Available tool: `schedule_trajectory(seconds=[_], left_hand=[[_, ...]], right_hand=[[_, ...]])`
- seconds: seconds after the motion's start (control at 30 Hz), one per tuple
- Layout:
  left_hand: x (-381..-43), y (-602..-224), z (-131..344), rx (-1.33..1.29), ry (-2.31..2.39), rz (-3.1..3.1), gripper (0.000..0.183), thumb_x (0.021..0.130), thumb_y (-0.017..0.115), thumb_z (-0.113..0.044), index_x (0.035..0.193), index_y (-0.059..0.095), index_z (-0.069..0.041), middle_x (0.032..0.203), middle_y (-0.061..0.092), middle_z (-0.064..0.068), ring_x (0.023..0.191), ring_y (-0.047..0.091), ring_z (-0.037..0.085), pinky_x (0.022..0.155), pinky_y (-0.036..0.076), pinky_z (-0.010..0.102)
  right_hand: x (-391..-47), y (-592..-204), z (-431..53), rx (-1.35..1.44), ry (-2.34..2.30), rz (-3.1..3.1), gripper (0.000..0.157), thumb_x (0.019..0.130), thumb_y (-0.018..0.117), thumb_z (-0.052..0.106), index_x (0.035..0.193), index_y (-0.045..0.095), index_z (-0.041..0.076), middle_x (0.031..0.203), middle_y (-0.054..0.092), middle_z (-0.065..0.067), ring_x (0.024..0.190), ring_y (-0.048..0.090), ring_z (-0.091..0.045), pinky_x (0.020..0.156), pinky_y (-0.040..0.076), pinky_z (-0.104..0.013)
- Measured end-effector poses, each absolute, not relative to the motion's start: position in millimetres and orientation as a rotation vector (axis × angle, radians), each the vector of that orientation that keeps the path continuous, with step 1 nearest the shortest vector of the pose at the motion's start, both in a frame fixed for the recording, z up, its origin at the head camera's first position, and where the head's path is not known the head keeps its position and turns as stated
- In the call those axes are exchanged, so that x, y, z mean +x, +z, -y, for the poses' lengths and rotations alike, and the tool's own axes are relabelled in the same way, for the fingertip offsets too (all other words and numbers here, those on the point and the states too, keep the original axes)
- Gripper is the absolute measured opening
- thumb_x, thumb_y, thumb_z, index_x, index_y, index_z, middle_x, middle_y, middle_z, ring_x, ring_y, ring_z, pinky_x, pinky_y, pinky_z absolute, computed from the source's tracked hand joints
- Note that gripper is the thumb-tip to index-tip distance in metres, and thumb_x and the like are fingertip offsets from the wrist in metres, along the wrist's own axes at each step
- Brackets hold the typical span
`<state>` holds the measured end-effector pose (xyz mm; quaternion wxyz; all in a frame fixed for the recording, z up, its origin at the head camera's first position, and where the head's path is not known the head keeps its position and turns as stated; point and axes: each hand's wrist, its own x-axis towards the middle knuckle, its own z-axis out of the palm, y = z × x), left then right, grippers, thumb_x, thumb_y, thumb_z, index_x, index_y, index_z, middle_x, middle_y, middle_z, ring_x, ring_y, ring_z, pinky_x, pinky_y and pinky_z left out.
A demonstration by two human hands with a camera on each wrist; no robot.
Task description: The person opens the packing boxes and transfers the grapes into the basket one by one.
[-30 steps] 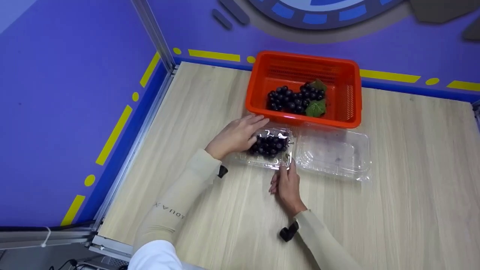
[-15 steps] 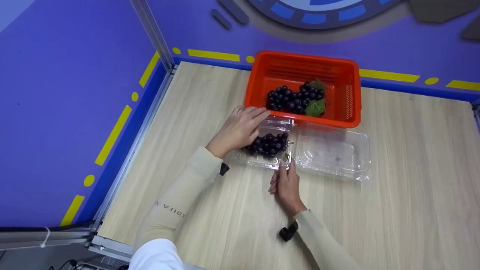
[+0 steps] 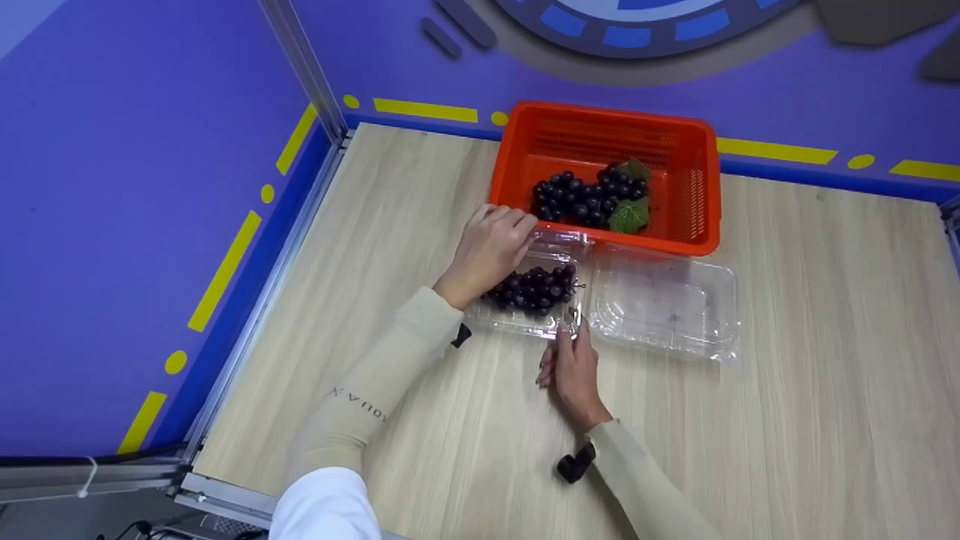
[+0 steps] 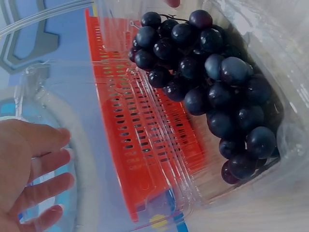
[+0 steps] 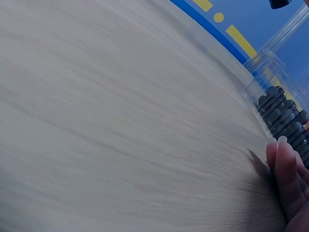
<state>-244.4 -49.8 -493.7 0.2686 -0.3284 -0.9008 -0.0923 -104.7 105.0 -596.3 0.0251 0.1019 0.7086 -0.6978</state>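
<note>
A bunch of dark grapes [image 3: 531,291] lies in a clear plastic clamshell box [image 3: 510,328], its stem end toward the right. At the box's far left side, my left hand [image 3: 491,244] curls its fingers at the edge of a raised clear lid [image 4: 82,159]; in the left wrist view the fingers [image 4: 48,166] show next to that lid's edge. My right hand [image 3: 576,375] pinches the box's near right rim, fingertips [image 5: 282,154] close beside the grapes in the right wrist view. To the right lies another clear plastic half [image 3: 667,304], hollow and flat on the table.
A red plastic basket [image 3: 709,225] stands right behind the box, with more dark grapes [image 3: 570,199] and a green leaf [image 3: 628,216] inside. Blue-purple walls [image 3: 150,187] with yellow marks bound the wooden table [image 3: 825,360] at the back and left.
My left hand has shifted slightly up toward the basket, its fingers more curled, and the clear lid has lifted off the grapes. My right hand has stayed at the rim.
</note>
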Motion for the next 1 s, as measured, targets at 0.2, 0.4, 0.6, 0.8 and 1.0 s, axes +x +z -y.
schedule_trajectory(seconds=[0.2,0.4,0.6,0.8,1.0], left_hand=[[-250.2,-497.7,45.8,-0.852,-0.209,2.357,0.004,0.092,0.059,-0.009,0.094,0.063,-0.011,0.082,0.069,0.002,0.074,0.064,0.02,0.071,0.049,0.032],[-252.7,-497.2,44.7,-0.846,-0.134,2.359,0.016,0.091,0.055,-0.001,0.102,0.063,-0.01,0.087,0.07,0.003,0.073,0.064,0.02,0.058,0.046,0.029],[-254.3,-496.4,46.5,-0.85,-0.13,2.385,0.02,0.089,0.062,-0.005,0.109,0.063,-0.01,0.094,0.072,0.004,0.079,0.067,0.02,0.066,0.052,0.03],[-254.2,-495.6,47.0,-0.86,-0.141,2.386,0.027,0.09,0.059,-0.005,0.116,0.063,-0.01,0.107,0.073,0.005,0.094,0.068,0.021,0.088,0.052,0.037],[-250.5,-491.4,46.2,-0.854,-0.12,2.397,0.028,0.092,0.058,-0.015,0.12,0.062,-0.014,0.114,0.07,0.002,0.106,0.063,0.021,0.098,0.047,0.039]], right_hand=[[-105.0,-598.0,-105.7,0.318,-2.164,-2.179,0.038,0.106,0.036,0.026,0.132,0.039,-0.001,0.075,0.055,-0.042,0.044,0.058,-0.042,0.041,0.049,-0.053],[-105.0,-597.8,-105.6,0.349,-2.166,-2.166,0.035,0.105,0.037,0.026,0.126,0.042,-0.001,0.075,0.056,-0.041,0.042,0.058,-0.037,0.042,0.049,-0.053],[-104.2,-596.7,-105.3,0.332,-2.132,-2.201,0.032,0.105,0.035,0.025,0.118,0.042,-0.003,0.076,0.056,-0.04,0.046,0.059,-0.044,0.043,0.05,-0.053],[-103.8,-595.6,-104.9,0.326,-2.133,-2.197,0.034,0.106,0.035,0.023,0.116,0.04,-0.009,0.077,0.056,-0.042,0.049,0.059,-0.048,0.044,0.05,-0.054],[-103.8,-594.8,-104.5,0.351,-2.12,-2.195,0.032,0.105,0.035,0.022,0.114,0.041,-0.008,0.077,0.057,-0.041,0.046,0.06,-0.042,0.044,0.051,-0.053]])
